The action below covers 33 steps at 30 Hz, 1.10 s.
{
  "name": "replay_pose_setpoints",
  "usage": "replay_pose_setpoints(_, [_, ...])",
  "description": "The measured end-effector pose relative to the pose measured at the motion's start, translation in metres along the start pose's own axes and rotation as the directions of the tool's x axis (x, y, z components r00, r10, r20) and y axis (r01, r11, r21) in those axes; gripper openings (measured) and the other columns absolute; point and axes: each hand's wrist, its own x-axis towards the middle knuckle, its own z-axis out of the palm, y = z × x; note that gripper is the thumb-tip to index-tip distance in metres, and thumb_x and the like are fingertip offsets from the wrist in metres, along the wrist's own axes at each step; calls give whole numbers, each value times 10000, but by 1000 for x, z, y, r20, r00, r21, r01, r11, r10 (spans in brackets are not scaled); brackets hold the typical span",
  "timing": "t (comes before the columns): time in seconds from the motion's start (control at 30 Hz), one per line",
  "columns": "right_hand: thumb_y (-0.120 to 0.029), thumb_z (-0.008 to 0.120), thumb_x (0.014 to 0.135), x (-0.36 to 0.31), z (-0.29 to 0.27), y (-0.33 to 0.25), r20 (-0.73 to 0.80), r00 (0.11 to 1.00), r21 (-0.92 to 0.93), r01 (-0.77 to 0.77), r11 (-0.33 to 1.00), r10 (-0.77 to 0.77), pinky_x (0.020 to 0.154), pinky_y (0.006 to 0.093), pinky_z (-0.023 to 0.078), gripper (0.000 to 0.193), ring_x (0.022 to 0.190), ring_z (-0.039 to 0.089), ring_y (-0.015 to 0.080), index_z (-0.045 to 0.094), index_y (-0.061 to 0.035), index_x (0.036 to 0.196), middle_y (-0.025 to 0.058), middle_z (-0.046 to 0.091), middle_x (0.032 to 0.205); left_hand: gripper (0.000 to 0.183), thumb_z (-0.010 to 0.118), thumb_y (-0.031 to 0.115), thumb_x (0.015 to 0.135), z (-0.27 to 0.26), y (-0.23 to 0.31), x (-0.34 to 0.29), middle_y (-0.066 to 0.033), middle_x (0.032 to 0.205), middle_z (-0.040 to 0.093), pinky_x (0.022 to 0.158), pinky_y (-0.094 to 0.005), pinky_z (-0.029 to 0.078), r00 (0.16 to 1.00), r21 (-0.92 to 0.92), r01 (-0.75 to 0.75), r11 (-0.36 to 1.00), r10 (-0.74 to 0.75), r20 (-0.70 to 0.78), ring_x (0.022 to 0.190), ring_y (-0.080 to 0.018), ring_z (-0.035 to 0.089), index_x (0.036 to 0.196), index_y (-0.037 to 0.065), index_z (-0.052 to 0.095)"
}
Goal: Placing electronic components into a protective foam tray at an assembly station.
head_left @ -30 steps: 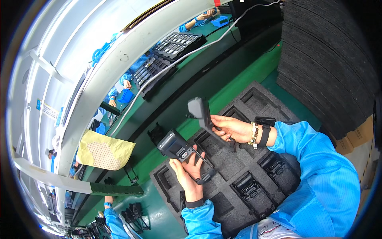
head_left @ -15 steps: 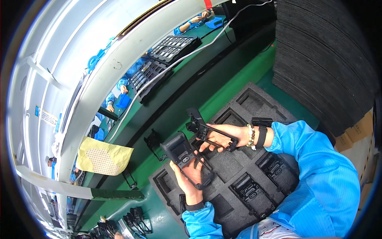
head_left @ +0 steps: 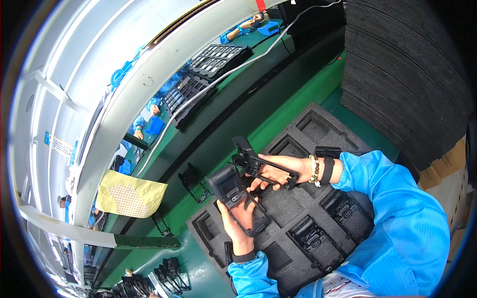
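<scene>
- Hands both full: the left hand [head_left: 242, 221] grips a black boxy unit [head_left: 223, 186] at ten o'clock from the middle of the foam tray [head_left: 295, 221]; the right hand [head_left: 280, 169] grasps a black bracket [head_left: 251, 161] at eleven.
- To handle these well, I'd cradle the unit from below, avoid squeezing the slim bracket, and keep the two from knocking, close as they are.
- Pockets [head_left: 318, 126] are cut into the foam tray; one black fitting [head_left: 343, 206] sits at three o'clock, another fitting [head_left: 313, 238] at five.
- Further off at eleven, a black tray [head_left: 237, 63] holds rows of pieces [head_left: 216, 56]; I can't see into the blue bin [head_left: 269, 30] at twelve.
</scene>
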Motion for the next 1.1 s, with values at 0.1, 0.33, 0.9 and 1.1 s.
replay_pose_setpoints(0.1, [-649, 271, 992, 0, 1, 0, -18, 1000, 6, 8, 1000, -7, 685, 220, 463, 675, 992, 566, 102, 539, -118, 1312, 67, 649, 1223, 521, 383, 475, 1029, -1, -1, 0, -138, 1306, 552, 879, -457, 522, 1000, 20, -9, 1000, 9, -2, 1166, -288, 554, 1392, 105, 439])
replay_pose_setpoints(0.33, [-691, 271, 970, -4, 11, -3, -60, 998, -112, 17, 994, -24, 726, 233, 459, 744, 1016, 557, 97, 582, -88, 1274, 24, 644, 1223, 529, 371, 478, 1031, -5, -1, 1, -149, 1325, 541, 920, -452, 501, 999, 33, -33, 999, 32, 19, 1187, -281, 536, 1398, 102, 431])
replay_pose_setpoints(0.9, [-679, 238, 980, -6, 12, -6, -65, 998, -208, -36, 978, 23, 753, 216, 462, 758, 1090, 538, 81, 584, -86, 1300, 0, 604, 1300, 454, 406, 429, 1031, -7, -2, 1, -151, 1323, 530, 928, -484, 501, 998, 26, -30, 999, 28, 49, 1200, -307, 532, 1370, 127, 415])
replay_pose_setpoints(1.1, [-722, 295, 947, -6, 19, -7, -119, 993, -223, -23, 975, -4, 745, 229, 441, 763, 1035, 545, 90, 632, -98, 1227, -14, 641, 1208, 411, 432, 401, 1031, -7, -1, 0, -156, 1318, 523, 908, -492, 516, 998, 15, -35, 999, 35, 51, 1191, -328, 543, 1340, 131, 409])
